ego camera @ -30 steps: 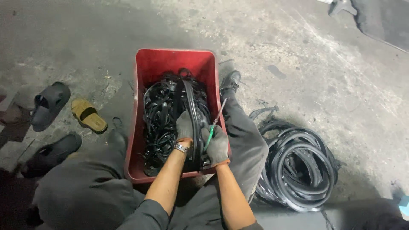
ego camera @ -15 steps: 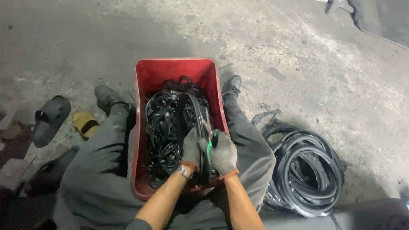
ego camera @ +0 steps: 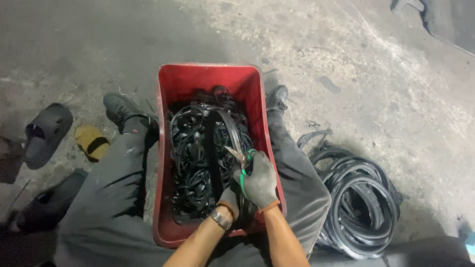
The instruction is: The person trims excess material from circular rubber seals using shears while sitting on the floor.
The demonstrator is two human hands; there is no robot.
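A red plastic bin with smooth sloping walls sits on the rough grey concrete floor, between the person's knees. It is packed with a tangle of flat, glossy black rubber strips. The right hand, in a grey knit glove, is closed around green-handled scissors whose metal blades point toward 10 o'clock over the strips. The left hand, gloved too and wearing a wristwatch, is tucked low just at 7 o'clock of the right, touching it; whether it grips a strip I cannot tell. Both forearms rise from 6 o'clock. At 3 o'clock of the bin lies a coil of thick black rubber tubing. At 9 o'clock lie a yellow sandal and a dark clog.
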